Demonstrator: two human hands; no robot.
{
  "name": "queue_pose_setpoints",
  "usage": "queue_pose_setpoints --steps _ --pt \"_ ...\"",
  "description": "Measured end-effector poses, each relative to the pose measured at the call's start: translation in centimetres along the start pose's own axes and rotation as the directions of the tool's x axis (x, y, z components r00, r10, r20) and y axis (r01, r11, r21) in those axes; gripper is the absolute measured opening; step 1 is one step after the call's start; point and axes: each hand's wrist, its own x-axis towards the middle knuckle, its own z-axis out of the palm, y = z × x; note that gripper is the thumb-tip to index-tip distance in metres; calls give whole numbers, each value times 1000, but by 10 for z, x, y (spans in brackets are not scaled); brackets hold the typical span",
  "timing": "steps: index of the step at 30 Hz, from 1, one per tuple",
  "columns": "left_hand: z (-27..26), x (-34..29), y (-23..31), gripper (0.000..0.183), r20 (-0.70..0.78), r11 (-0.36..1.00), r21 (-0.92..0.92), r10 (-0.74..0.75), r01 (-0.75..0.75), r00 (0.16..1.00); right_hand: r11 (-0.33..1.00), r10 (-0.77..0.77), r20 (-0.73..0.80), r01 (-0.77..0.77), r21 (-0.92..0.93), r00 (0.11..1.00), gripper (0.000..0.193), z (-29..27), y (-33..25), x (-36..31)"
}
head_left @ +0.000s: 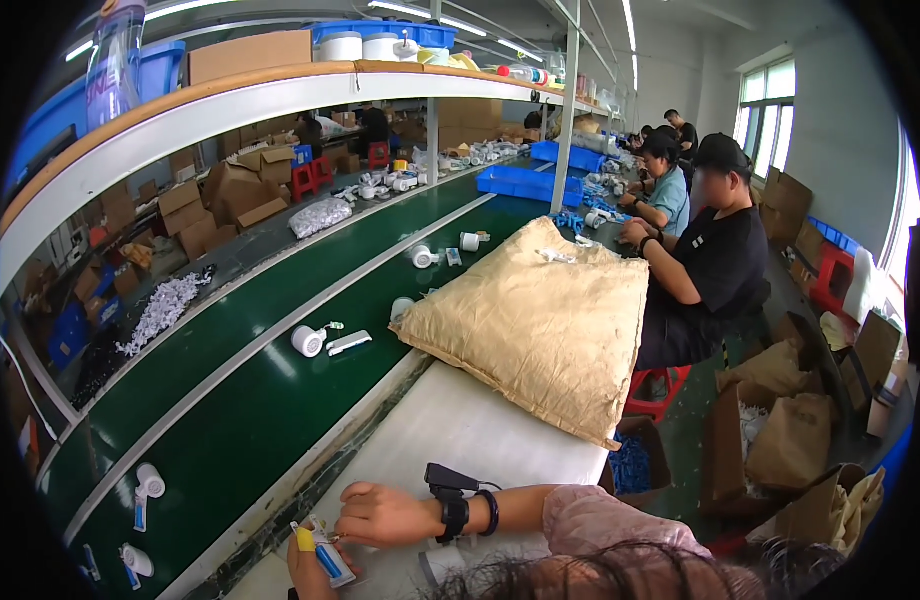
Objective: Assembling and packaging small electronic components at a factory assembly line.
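Note:
At the lower edge, my left hand point(308, 574) is closed round a flat white plastic part with a blue face point(330, 560). Something yellow wraps one of its fingers. My right hand point(375, 515) comes in from the right, fingers curled together at the upper end of that part; whatever they pinch is too small to name. A black band and a dark bracelet circle the right wrist. Below my right forearm a white round part point(440, 565) lies on the pale worktop point(470, 415), partly hidden by hair.
A big brown paper sack point(540, 330) sits on the worktop ahead. Left of it runs a green conveyor belt point(250, 400) carrying white round parts point(307, 341). A shelf point(280, 85) hangs above. Co-workers point(720, 250) sit along the right side; cardboard boxes point(740, 440) stand on the floor.

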Motion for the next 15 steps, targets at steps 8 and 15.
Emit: queue_pose_setpoints --steps 8,15 --pt "15 -1 30 26 44 994 -100 -46 50 998 981 -65 41 57 187 997 27 5 2 -7" --pt "17 6 8 23 58 973 -228 45 -30 997 981 1 37 -8 195 999 16 0 -3 -2"
